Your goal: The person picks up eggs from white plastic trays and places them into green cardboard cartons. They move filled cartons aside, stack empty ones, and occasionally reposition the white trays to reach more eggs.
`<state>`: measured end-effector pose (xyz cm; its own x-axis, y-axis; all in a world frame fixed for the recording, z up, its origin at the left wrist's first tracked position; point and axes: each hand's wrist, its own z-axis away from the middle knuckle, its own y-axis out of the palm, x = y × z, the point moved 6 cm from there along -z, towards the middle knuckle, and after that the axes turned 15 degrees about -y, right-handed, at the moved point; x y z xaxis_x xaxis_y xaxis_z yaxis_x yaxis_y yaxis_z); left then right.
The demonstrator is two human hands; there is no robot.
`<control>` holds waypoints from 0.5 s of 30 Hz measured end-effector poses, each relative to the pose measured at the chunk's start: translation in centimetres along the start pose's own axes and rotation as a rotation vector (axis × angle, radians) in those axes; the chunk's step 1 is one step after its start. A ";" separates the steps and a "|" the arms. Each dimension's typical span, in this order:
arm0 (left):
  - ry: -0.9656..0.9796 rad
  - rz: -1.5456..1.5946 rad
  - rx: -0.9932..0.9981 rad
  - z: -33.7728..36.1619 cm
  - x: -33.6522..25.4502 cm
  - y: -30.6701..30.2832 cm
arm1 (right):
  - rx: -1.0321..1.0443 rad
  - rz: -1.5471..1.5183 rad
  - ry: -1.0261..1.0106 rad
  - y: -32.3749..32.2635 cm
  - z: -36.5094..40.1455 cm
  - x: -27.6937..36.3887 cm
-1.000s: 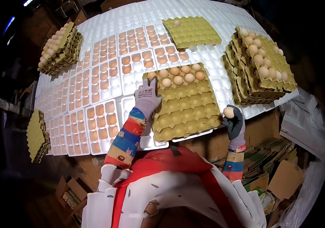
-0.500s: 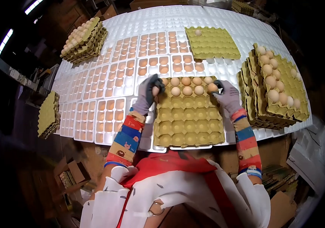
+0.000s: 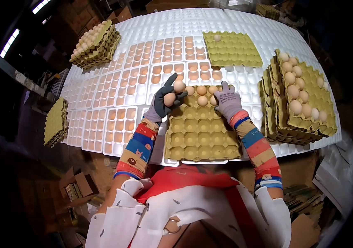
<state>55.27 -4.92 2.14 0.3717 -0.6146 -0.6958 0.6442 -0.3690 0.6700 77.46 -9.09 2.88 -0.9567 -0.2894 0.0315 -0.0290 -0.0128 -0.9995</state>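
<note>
My left hand (image 3: 160,103), in a lilac-grey glove with a dark palm, is turned palm-up and curled around 1 smooth pale-brown egg (image 3: 169,99). A 2nd, paler cream egg (image 3: 179,86) sits between my index finger and thumb; 0.5 s ago I had only 1 egg showing in that hand, and its fingers were more bunched.

My right hand (image 3: 229,102), gloved alike, has shifted left from the tray's right edge, where it pinched an egg. Now its back faces up over the far right corner, and I cannot tell whether the fingers grip anything.

Under both hands is the olive-yellow moulded-pulp egg tray (image 3: 203,134), lying on white plastic compartment trays (image 3: 237,77). In its 2nd row I make out 2 eggs, where 4 showed earlier; my right hand covers that end. The tall olive pulp-tray stack (image 3: 319,97) to the right stands as before.
</note>
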 end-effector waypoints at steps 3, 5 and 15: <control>-0.076 -0.573 -0.159 -3.6 1.4 0.5 | -0.286 -0.343 0.122 -1.0 2.0 -1.0; 0.076 -1.688 -0.526 -3.8 1.1 5.5 | -0.443 -1.166 0.040 2.7 2.1 -4.0; -0.223 -0.902 -0.375 -3.9 0.9 4.3 | -0.432 -2.984 0.024 2.5 6.7 2.1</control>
<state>61.03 -4.34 3.39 -0.4686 -0.3444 -0.8135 0.8071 -0.5414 -0.2358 77.35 -16.17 0.47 0.9951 0.0078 0.0982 -0.0983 0.0097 0.9951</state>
